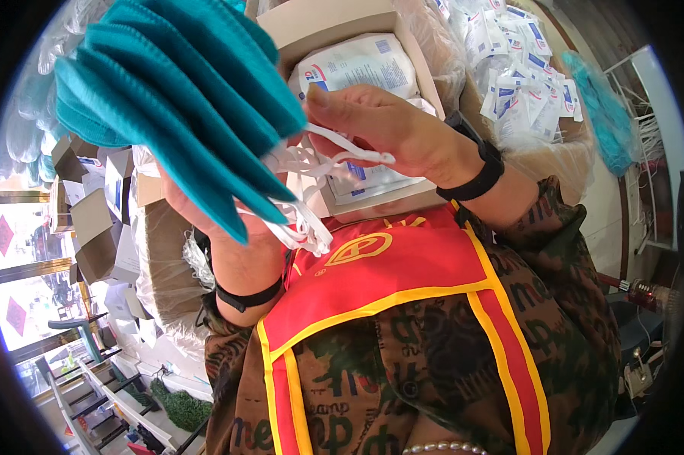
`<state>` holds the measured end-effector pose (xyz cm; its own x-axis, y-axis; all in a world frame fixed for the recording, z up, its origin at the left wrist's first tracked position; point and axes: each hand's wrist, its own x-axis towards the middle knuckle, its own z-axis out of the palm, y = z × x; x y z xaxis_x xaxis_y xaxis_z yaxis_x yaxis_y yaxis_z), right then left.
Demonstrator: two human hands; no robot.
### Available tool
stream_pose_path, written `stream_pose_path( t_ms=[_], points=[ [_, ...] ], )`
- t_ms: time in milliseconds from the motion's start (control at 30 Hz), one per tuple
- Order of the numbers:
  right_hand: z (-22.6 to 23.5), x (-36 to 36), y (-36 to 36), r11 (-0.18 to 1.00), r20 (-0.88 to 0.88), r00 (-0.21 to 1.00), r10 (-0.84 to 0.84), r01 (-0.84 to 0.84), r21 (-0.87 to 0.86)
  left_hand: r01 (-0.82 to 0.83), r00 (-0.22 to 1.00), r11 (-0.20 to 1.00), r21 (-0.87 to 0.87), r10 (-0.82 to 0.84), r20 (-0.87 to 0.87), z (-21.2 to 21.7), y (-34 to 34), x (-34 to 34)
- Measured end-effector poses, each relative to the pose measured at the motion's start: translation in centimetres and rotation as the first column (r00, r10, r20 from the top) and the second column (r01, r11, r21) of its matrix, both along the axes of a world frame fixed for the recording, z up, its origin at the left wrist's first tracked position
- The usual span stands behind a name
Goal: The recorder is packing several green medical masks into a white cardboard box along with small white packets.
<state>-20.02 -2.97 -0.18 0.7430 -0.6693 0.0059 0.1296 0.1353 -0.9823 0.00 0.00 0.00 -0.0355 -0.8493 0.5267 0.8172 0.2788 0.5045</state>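
Note:
A fanned stack of teal fabric pads (183, 91) with stitched edges fills the upper left. White straps (308, 227) hang in loops from the pads' right ends. My left hand (186, 205) is closed around the stack from below; the pads hide most of its fingers. On the right, my right hand (391, 129) has its thumb toward the pads' edge and its fingers curled among the straps. One strap end sticks out under its palm. Some of its fingertips are blurred and partly hidden by the straps.
Behind my hands stands an open cardboard box (334, 23) with white printed packs (364, 64). Small white packets (520, 68) fill a plastic-lined carton at the right, beside bagged teal pads (599, 114). Open cartons (95, 227) and a metal frame (92, 402) are at the left.

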Motion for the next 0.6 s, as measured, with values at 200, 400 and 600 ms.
stream_pose_path(
  t_ms=[200, 400, 600],
  points=[
    [1.6, -2.1, 1.0, 0.999, -0.115, 0.993, 0.029, -0.031, -0.019, 0.288, 0.952, 0.946, 0.146, -0.267, -0.148, 1.7, 0.5, -1.8],
    [1.3, -1.3, 1.0, 0.936, -0.335, 0.935, 0.114, -0.215, -0.28, 0.17, 0.983, 0.977, 0.128, -0.16, -0.086, 1.4, 0.1, -0.3],
    [-0.8, -1.8, 1.3, 0.896, -0.149, 0.988, -0.043, -0.028, -0.444, 0.058, 0.998, 0.998, 0.007, -0.058, 0.024, 2.6, 0.2, -1.0]
  ],
)
